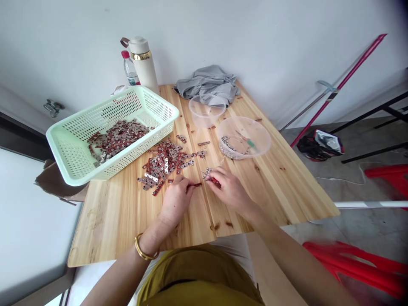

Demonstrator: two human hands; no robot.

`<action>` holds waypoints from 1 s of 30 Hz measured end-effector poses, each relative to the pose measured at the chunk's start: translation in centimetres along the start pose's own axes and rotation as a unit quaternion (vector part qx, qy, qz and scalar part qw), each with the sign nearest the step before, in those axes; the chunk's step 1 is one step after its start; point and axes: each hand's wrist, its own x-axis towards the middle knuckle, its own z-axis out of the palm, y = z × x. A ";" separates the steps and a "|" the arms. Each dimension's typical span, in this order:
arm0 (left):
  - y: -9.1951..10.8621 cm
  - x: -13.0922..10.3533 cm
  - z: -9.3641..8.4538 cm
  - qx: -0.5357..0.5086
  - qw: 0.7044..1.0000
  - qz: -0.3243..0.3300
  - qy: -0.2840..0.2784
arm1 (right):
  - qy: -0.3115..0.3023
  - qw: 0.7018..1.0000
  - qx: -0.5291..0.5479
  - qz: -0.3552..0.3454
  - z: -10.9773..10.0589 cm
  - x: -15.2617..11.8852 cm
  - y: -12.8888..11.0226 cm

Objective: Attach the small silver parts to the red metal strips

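My left hand [177, 196] rests on the table with its fingers pinched on a small reddish-brown strip [198, 184], whose end sticks out to the right. In my right hand [230, 189] is a small red-handled tool [214, 182]. Its thin metal tips point left, a little above the strip and apart from it. Just beyond the tips lie some small shiny metal pieces [208, 170]. A heap of similar strips [168, 159], reddish-brown with metal fittings, spreads beyond my left hand.
A pale green basket [127, 163] holding more strips stands at left. Farther right are a clear bowl [261, 146] with metal bits and a green-handled tool, another clear tub [204, 117], and grey cloth [207, 83]. A white flask [145, 70] and a bottle [130, 68] stand behind the basket.
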 end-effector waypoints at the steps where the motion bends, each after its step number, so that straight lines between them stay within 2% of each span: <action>1: 0.1 0.1 0.0 0.002 1.000 -0.001 -0.002 | -0.003 1.000 0.000 -0.012 0.4 -0.1 -0.3; 6: 0.0 0.2 -0.1 0.001 1.000 -0.002 -0.008 | -0.012 0.999 -0.032 -0.020 1.8 -0.3 -0.7; 15: 0.1 0.1 0.2 0.015 1.000 -0.019 -0.020 | 0.021 0.997 -0.062 -0.029 2.6 -1.3 -1.2; 21: -0.1 0.0 0.3 0.028 0.999 -0.023 -0.014 | 0.011 0.996 -0.072 -0.055 3.2 -2.6 -1.0; 26: -0.2 -0.3 0.5 0.028 1.000 -0.014 0.000 | -0.002 0.998 -0.039 -0.052 2.4 -3.0 -1.5; 30: -0.4 -0.5 0.6 0.024 1.000 0.000 0.011 | 0.077 0.997 0.019 0.017 0.8 -2.2 -0.3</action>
